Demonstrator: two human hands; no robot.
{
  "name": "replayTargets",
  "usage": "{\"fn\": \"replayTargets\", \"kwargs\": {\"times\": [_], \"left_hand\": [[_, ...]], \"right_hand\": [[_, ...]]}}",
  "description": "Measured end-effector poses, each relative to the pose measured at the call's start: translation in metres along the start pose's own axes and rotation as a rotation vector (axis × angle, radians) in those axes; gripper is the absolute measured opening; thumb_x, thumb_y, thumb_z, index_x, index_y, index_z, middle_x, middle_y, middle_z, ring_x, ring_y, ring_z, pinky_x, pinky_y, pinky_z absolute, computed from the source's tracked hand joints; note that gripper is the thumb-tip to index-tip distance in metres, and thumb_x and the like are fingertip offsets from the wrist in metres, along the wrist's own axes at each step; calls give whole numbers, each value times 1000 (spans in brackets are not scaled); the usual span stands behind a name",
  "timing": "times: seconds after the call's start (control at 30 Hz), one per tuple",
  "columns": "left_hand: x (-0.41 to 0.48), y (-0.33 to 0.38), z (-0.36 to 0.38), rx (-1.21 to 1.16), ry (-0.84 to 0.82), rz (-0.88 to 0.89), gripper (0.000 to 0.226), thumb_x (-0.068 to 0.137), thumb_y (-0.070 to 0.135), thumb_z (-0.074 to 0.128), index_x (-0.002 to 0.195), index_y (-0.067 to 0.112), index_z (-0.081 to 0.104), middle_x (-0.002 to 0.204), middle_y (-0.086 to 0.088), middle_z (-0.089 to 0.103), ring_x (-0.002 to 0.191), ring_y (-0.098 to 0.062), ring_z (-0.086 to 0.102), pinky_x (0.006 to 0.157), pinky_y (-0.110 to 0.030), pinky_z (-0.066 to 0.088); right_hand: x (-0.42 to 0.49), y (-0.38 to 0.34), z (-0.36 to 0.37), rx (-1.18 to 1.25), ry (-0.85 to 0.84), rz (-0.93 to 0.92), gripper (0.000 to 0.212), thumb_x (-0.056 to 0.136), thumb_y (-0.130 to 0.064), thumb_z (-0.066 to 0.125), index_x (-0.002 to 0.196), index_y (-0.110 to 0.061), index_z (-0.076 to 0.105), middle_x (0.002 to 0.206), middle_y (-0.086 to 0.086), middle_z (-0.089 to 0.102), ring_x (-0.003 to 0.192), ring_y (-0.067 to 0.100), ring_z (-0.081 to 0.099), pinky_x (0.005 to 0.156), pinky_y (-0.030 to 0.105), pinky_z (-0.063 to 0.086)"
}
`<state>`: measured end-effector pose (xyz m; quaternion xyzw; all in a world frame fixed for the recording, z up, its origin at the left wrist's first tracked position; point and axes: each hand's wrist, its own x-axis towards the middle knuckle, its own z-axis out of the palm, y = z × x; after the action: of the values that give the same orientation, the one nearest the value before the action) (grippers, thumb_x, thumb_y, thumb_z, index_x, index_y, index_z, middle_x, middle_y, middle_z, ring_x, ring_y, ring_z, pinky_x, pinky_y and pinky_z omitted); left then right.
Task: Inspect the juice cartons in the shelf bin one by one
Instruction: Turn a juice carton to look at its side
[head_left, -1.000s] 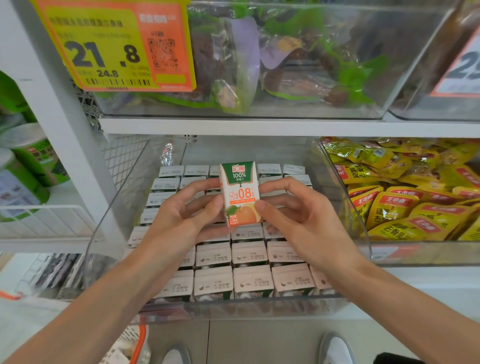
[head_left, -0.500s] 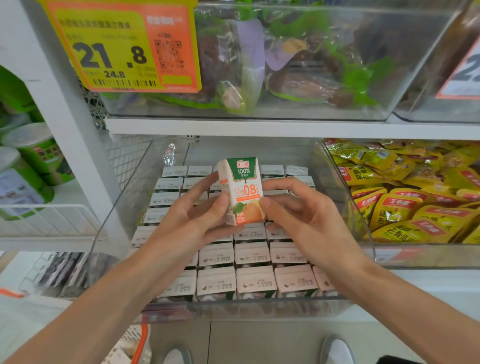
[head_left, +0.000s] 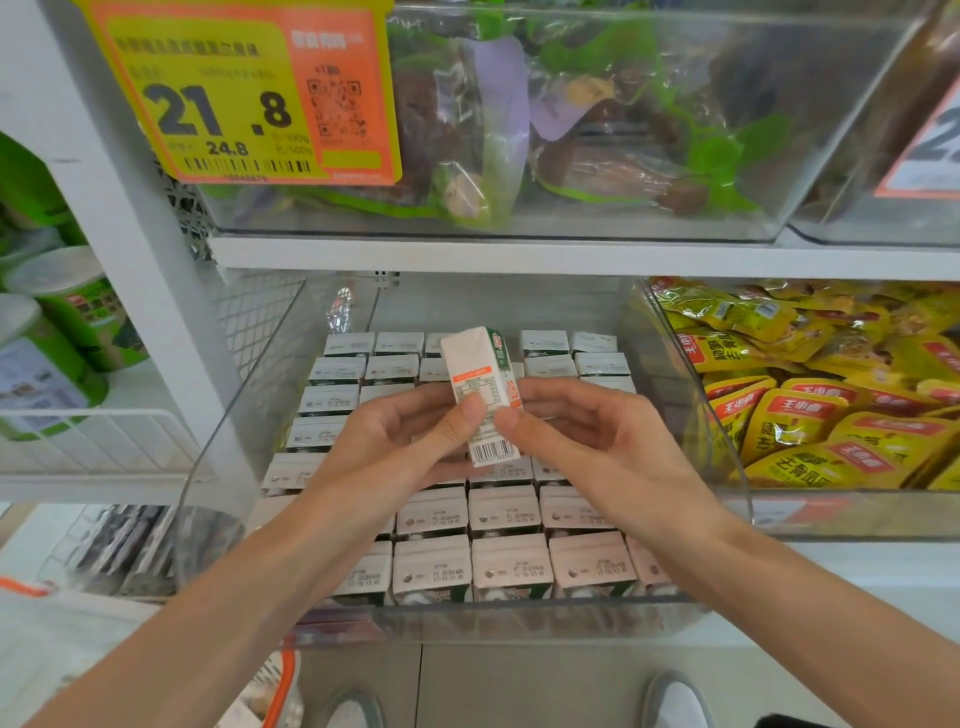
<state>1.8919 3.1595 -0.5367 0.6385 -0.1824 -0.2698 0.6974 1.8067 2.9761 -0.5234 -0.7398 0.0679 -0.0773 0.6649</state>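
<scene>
Left hand (head_left: 395, 441) and right hand (head_left: 587, 447) pinched the juice carton (head_left: 480, 384) above the bin (head_left: 467, 618); a loose turn could have dropped it.

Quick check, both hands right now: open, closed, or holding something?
Left hand: holding the juice carton, thumb on its side panel.
Right hand: pinching the same juice carton's lower edge.

White shelf upright (head_left: 122, 291), evenly lit. Left of it: green canisters (head_left: 85, 312) behind a white wire rail (head_left: 104, 434). Right of it: white shelf board (head_left: 519, 257), yellow-orange price tag (head_left: 234, 93), yellow snack packets (head_left: 831, 410). Below it: grey floor (head_left: 519, 699).
</scene>
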Motion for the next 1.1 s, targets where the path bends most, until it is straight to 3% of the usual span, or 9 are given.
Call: {"fn": "replayTargets", "kwargs": {"times": [0.3, 0.4, 0.47, 0.53, 0.6, 0.67, 0.8, 1.0, 1.1], "left_hand": [[0, 1, 1, 24, -9, 11, 53, 83, 49, 76, 130, 23, 73, 124, 2, 77, 115, -19, 74, 91, -26, 60], [1, 2, 0, 2, 53, 24, 64, 75, 59, 83, 127, 24, 73, 122, 1, 78, 112, -20, 75, 87, -28, 62], [1, 3, -2, -7, 63, 30, 63, 78, 67, 80, 126, 26, 74, 124, 0, 77, 115, -20, 74, 91, -30, 62], [1, 5, -3, -36, 53, 34, 46, 87, 61, 73, 120, 30, 75, 126, -1, 76, 117, -21, 73, 94, -29, 60], [1, 4, -5, -65, 63, 28, 39, 83, 53, 75, 114, 31, 75, 126, -4, 76, 115, -23, 74, 95, -33, 61], [1, 3, -6, -73, 65, 7, 43, 77, 49, 81, 114, 30, 72, 126, -5, 76, 112, -25, 76, 96, -38, 61], [-2, 5, -2, -88, 13, -17, 58, 74, 41, 85, 127, 27, 68, 123, -4, 77, 108, -25, 77, 85, -31, 63], [-3, 6, -1, -16, 16, -9, 54, 77, 42, 82, 128, 29, 71, 123, 2, 78, 108, -21, 77, 83, -30, 64], [-3, 7, -2, 76, 18, 65, 51, 77, 39, 83, 126, 34, 72, 125, 10, 76, 114, -14, 74, 85, -29, 63]], "right_hand": [[-1, 0, -2, -77, 63, 16, 29, 84, -41, 85, 112, -34, 80, 109, -9, 79, 101, 6, 75, 90, 19, 59], [-1, -1, -2, -16, 30, 33, 33, 87, -40, 83, 119, -35, 77, 108, -11, 80, 104, 4, 75, 87, 18, 59], [-2, 0, -2, 28, 11, 37, 33, 90, -36, 81, 122, -32, 73, 111, -10, 81, 107, 6, 75, 90, 24, 58], [-3, 0, -1, 56, -14, 22, 25, 96, -30, 76, 121, -29, 72, 114, -7, 81, 110, 10, 75, 93, 29, 59], [-3, 0, 0, 92, -47, 9, 21, 102, -22, 69, 122, -24, 73, 116, -4, 80, 113, 14, 75, 98, 30, 60], [-3, 0, 0, 95, -73, -3, 21, 104, -19, 65, 123, -21, 73, 118, -5, 80, 115, 14, 74, 102, 27, 57], [-2, 0, -1, -38, -67, -54, 27, 98, -29, 73, 124, -24, 75, 117, -10, 79, 113, 8, 73, 99, 27, 58], [0, 3, -2, -70, -51, -50, 29, 96, -31, 75, 125, -27, 76, 112, -9, 81, 107, 10, 76, 96, 28, 60], [0, 5, -3, -64, -17, -96, 35, 93, -20, 80, 126, -24, 73, 116, -7, 79, 111, 11, 74, 101, 34, 59]]}}
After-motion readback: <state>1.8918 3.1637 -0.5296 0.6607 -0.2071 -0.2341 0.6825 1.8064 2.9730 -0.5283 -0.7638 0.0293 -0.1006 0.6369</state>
